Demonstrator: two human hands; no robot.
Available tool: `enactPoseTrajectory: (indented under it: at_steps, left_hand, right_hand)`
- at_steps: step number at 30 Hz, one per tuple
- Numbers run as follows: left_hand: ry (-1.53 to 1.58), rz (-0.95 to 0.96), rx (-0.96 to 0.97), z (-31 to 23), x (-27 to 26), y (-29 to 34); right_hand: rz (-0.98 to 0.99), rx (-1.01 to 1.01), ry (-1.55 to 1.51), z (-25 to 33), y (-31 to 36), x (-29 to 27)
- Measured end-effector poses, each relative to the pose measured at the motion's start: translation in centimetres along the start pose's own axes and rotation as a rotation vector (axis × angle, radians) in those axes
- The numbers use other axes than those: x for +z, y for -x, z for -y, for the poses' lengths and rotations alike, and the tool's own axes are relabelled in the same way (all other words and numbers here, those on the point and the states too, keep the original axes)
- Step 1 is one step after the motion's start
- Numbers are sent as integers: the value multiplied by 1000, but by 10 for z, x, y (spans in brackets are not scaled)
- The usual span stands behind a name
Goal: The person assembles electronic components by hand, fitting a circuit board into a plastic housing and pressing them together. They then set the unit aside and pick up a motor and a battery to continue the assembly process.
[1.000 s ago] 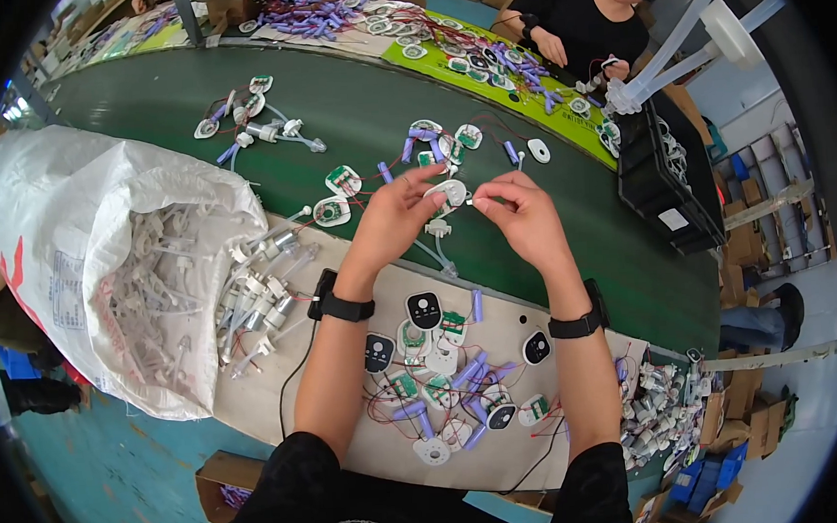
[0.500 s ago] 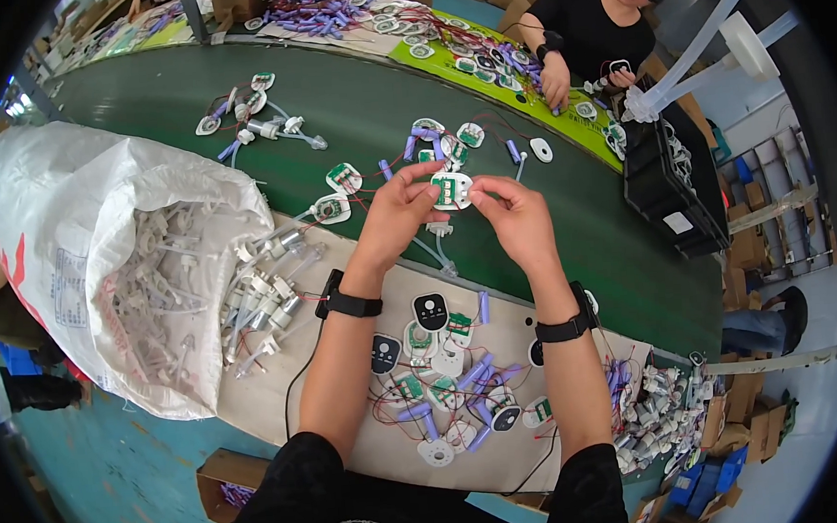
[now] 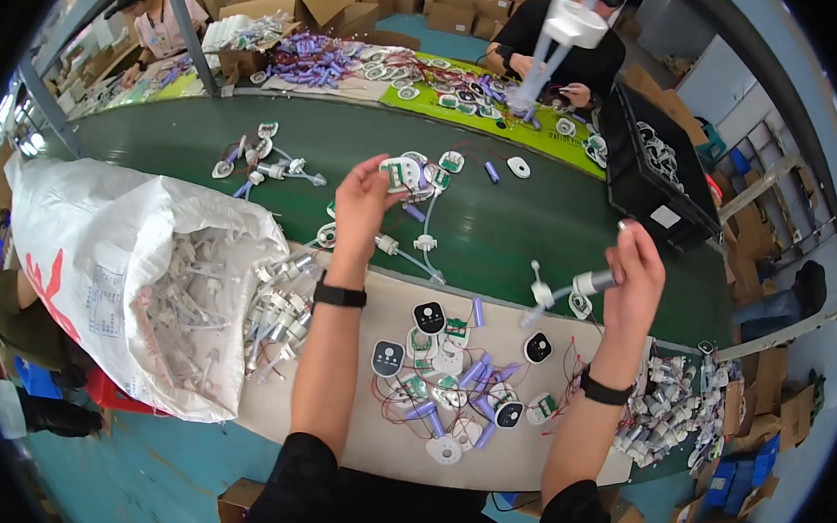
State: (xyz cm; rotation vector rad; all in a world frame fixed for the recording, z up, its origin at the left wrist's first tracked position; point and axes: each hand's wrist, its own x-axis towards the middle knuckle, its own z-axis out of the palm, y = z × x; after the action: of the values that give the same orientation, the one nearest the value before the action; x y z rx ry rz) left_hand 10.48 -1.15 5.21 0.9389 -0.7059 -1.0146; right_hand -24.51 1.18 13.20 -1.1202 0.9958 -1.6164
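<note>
My left hand (image 3: 362, 207) pinches a white plastic housing with a green circuit board (image 3: 397, 176) by its edge, over the green belt. Out to the right, my right hand (image 3: 636, 272) is closed around a small silver motor pump (image 3: 590, 283), its white fitting and clear tube pointing left. The fingertips of that hand are raised and pressed together. Just beyond my left hand lie more circuit housings (image 3: 451, 161) with red wires and purple battery cells. A white fitting on a clear tube (image 3: 425, 243) rests on the belt between my hands.
A white woven sack (image 3: 138, 216) of tube parts stands at left, with motor pumps (image 3: 278, 308) spilling beside it. Housings, black-faced covers (image 3: 429, 317) and purple cells (image 3: 478, 371) cover the near table. More motors (image 3: 672, 409) pile at right. A black crate (image 3: 670, 217) and co-workers are across the belt.
My hands have moved apart. The left keeps the circuit housing and has shifted left; the right has let go of it, swung right, and now shows a motor pump in its grip.
</note>
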Motion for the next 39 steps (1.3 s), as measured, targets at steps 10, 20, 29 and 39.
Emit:
enactPoseTrajectory:
  at_steps: [10,20,29,39]
  left_hand:
    - [-333,133,-38,-82,44,-55]
    - [-638,216,165,-108,68,-101]
    - [-627,175,155,-96,32,-145]
    - [-496,-6,17,-48,-27,-182]
  right_hand:
    - [-67,-155,-94,35,55,-56]
    - [-57,-272,-13,49,64,-75]
    - [-19,-313,-35,49,64,-84]
    - [-81,-335,29,44,63,-100]
